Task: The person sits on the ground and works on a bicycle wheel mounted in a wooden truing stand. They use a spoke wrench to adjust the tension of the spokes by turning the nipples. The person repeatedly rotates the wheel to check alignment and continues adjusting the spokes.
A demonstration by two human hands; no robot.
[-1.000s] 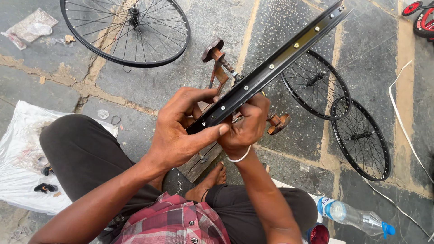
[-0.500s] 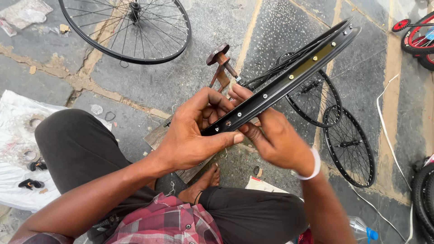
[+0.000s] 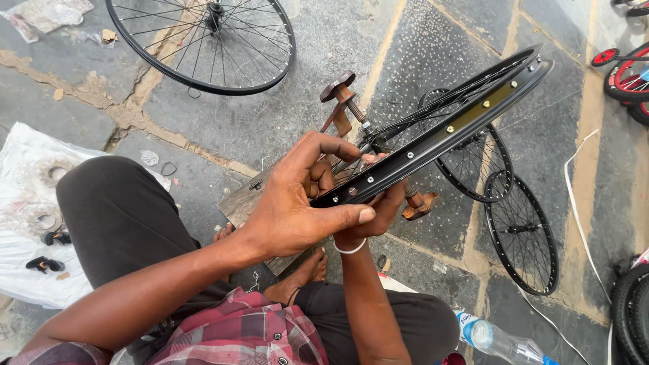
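1. While I sit cross-legged on the stone pavement (image 3: 433, 61), a black bicycle wheel rim (image 3: 439, 138) with spokes runs edge-on from my lap up toward the right, mounted on a rusty truing stand (image 3: 341, 101) on a wooden base.
2. Stiff metal and fairly light, I judge, the rim is smooth and could slide; its two side walls give the surest hold.
3. Three more spoked wheels lie on the ground: one large wheel (image 3: 203, 44) at top, two smaller wheels (image 3: 520, 230) beyond the rim.
4. White sheeting (image 3: 27, 223) with small parts lies at my left.
5. A plastic water bottle (image 3: 493, 338) lies at my right.
6. My left hand (image 3: 291, 206) is half closed over the rim's near end, thumb pressed along its edge.
7. My right hand (image 3: 378, 206) cups the rim from beneath, fingers curled, mostly hidden.
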